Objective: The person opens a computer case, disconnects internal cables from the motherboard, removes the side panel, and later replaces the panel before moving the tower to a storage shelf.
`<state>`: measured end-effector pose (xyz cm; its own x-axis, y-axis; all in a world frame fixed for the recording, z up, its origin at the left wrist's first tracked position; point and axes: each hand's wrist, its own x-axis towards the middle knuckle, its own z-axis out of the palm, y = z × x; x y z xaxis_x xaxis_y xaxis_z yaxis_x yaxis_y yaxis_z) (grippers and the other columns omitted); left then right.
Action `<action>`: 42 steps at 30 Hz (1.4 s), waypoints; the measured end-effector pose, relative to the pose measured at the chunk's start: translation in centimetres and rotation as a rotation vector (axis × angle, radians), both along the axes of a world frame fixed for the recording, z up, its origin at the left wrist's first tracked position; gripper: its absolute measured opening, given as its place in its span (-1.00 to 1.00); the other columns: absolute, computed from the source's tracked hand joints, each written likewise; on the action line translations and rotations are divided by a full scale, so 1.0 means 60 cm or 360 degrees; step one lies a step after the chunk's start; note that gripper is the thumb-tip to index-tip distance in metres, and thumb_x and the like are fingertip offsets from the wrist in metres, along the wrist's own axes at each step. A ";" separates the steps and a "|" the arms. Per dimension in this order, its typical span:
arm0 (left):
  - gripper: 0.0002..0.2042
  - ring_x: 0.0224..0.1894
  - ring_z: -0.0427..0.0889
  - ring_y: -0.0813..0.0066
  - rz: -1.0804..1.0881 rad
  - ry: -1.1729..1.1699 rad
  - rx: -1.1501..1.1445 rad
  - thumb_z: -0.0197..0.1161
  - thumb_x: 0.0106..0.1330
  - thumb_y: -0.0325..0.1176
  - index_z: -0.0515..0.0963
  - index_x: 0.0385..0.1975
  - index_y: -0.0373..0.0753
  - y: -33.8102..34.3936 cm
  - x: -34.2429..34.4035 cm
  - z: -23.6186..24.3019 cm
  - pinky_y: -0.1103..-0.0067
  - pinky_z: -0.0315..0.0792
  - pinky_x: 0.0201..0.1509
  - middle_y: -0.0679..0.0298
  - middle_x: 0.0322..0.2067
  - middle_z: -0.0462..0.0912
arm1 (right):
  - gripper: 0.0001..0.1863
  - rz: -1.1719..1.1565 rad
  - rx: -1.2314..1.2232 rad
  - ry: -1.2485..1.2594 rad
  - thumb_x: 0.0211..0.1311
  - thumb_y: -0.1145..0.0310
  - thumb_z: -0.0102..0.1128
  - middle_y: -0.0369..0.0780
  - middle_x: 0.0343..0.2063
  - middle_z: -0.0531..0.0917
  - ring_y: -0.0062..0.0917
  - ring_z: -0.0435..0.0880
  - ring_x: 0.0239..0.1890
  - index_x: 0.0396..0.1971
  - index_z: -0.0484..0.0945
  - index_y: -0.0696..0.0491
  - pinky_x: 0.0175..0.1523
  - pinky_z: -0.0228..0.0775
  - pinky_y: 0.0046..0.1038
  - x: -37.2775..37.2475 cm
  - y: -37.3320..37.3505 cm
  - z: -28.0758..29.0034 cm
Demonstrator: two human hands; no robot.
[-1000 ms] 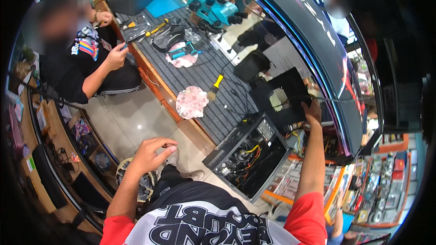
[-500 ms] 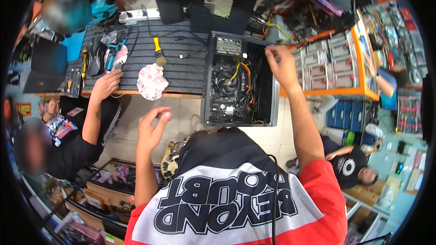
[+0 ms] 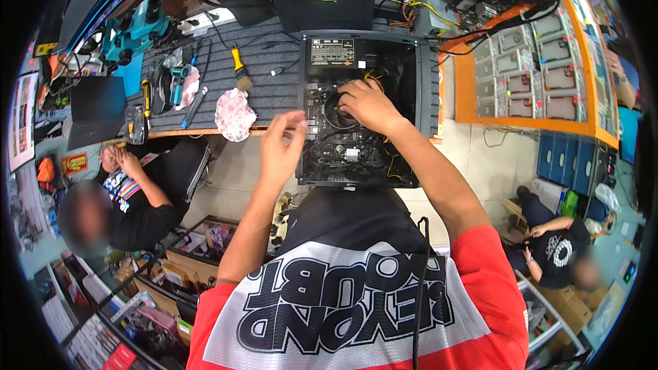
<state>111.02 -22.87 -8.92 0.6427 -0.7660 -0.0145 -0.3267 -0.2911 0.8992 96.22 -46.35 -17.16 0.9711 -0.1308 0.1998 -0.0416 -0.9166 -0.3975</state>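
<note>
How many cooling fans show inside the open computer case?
1: a round black fan left of centre in the case, partly covered by the right hand. Others may be hidden.

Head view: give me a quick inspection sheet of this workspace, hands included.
Surface: dark ribbed mat on the bench.
Work in hand: open computer case, round fan inside.
Clutter: yellow-handled brush, pink-patterned cloth and blue-ended tool, left of the case.
Hands: right hand inside the case by the fan, grip hidden; left hand at the case's left edge, contact unclear.
Cables: yellow wires inside the case.
Surroundings: one person at left, another at right beyond an orange-framed cabinet.
</note>
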 end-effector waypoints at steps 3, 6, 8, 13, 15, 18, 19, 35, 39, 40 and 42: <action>-0.69 0.00 0.74 0.57 -0.0008 0.0161 0.0087 0.38 0.54 -0.42 0.67 0.22 -0.26 -0.020 -0.044 -0.005 0.61 0.58 -0.04 0.28 -0.04 0.76 | -0.85 -0.0051 0.0506 -0.0115 0.48 0.26 0.32 -0.26 -0.03 0.78 -0.30 0.69 0.14 -0.14 0.71 0.00 0.43 0.31 -0.11 0.003 -0.023 0.010; -0.47 0.02 0.73 0.53 -0.0003 0.0271 0.0013 0.44 0.49 -0.45 0.51 0.44 -0.22 -0.068 -0.070 -0.030 0.59 0.61 0.00 0.20 0.18 0.67 | -0.84 -0.0114 0.0773 -0.0169 0.54 0.26 0.28 -0.20 -0.16 0.79 -0.24 0.74 0.03 -0.10 0.70 0.02 0.42 0.30 -0.10 -0.007 -0.055 0.027; -0.44 0.03 0.73 0.52 0.0021 0.0266 -0.0001 0.44 0.49 -0.45 0.48 0.47 -0.22 -0.107 -0.076 -0.040 0.59 0.61 0.03 0.17 0.23 0.65 | -0.84 -0.0064 0.0784 -0.0141 0.54 0.26 0.27 -0.20 -0.16 0.79 -0.22 0.73 0.02 -0.09 0.69 0.01 0.41 0.31 -0.10 -0.014 -0.070 0.021; -0.55 0.03 0.75 0.49 0.0105 0.0659 -0.0179 0.42 0.52 -0.44 0.56 0.37 -0.32 -0.140 -0.067 -0.091 0.55 0.67 0.03 0.10 0.15 0.69 | -0.81 0.0017 0.0875 -0.0036 0.53 0.24 0.29 -0.19 -0.13 0.79 -0.21 0.73 0.05 -0.03 0.69 0.00 0.39 0.31 -0.09 -0.019 -0.078 0.006; -0.64 -0.03 0.78 0.51 0.0153 0.0700 -0.0207 0.39 0.56 -0.39 0.62 0.27 -0.36 -0.140 -0.066 -0.107 0.57 0.66 0.01 0.15 0.05 0.76 | -0.77 0.0028 0.0847 -0.0096 0.50 0.24 0.31 -0.17 -0.13 0.80 -0.20 0.74 0.04 0.02 0.69 0.01 0.35 0.37 -0.11 -0.021 -0.071 0.010; -0.73 -0.18 0.81 0.50 0.0255 0.0957 -0.0186 0.38 0.59 -0.30 0.66 0.09 -0.38 -0.138 -0.061 -0.121 0.58 0.65 -0.06 0.21 -0.14 0.82 | -0.71 0.0059 0.1005 -0.0086 0.46 0.26 0.38 -0.14 -0.14 0.80 -0.22 0.77 -0.01 0.08 0.70 0.03 0.21 0.50 -0.16 -0.021 -0.058 0.037; -0.73 -0.18 0.81 0.50 0.0240 0.0962 -0.0187 0.38 0.59 -0.30 0.66 0.09 -0.38 -0.141 -0.060 -0.122 0.58 0.65 -0.06 0.21 -0.14 0.82 | -0.69 0.0083 0.1196 -0.0022 0.45 0.29 0.41 -0.14 -0.15 0.80 -0.24 0.78 -0.06 0.10 0.70 0.05 0.11 0.57 -0.19 -0.021 -0.057 0.046; -0.74 -0.17 0.78 0.42 0.0095 0.1912 -0.0165 0.21 0.68 -0.32 0.61 0.16 -0.35 -0.096 -0.037 -0.056 0.54 0.68 -0.03 0.10 -0.01 0.79 | -0.76 -0.0224 0.1303 0.0054 0.40 0.35 0.46 -0.16 -0.14 0.84 -0.42 0.81 -0.08 -0.05 0.77 0.16 0.09 0.60 -0.37 0.006 -0.034 0.044; -0.67 -0.06 0.69 0.35 -0.0166 0.0153 0.0179 0.27 0.62 -0.31 0.59 0.26 -0.30 -0.009 -0.035 -0.016 0.50 0.56 -0.01 0.18 -0.02 0.69 | -0.72 -0.0342 0.1052 0.0023 0.40 0.29 0.46 -0.10 -0.12 0.83 -0.21 0.84 -0.04 -0.06 0.75 0.18 0.08 0.64 -0.26 0.076 0.000 0.025; -0.64 -0.04 0.66 0.27 -0.0007 -0.0128 0.0103 0.32 0.58 -0.32 0.58 0.27 -0.30 0.008 -0.036 -0.034 0.41 0.55 0.08 0.10 -0.02 0.64 | -0.72 -0.0319 0.0778 0.0027 0.42 0.28 0.43 -0.09 -0.12 0.82 -0.15 0.82 -0.03 -0.06 0.74 0.18 0.09 0.63 -0.21 0.093 0.009 0.014; -0.54 0.16 0.58 0.03 0.0206 -0.0273 0.0029 0.38 0.51 -0.30 0.50 0.30 -0.37 0.029 -0.035 -0.079 0.21 0.45 0.31 -0.08 0.10 0.56 | -0.74 -0.0284 0.0415 0.0064 0.41 0.25 0.34 -0.06 -0.14 0.79 -0.08 0.79 -0.01 -0.12 0.76 0.14 0.12 0.60 -0.07 0.126 0.024 -0.010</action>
<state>108.90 -21.10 -13.63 0.7298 -0.6776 0.0906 -0.4334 -0.3561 0.8279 103.77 -44.89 -17.74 0.9346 -0.3415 0.0992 -0.2129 -0.7608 -0.6131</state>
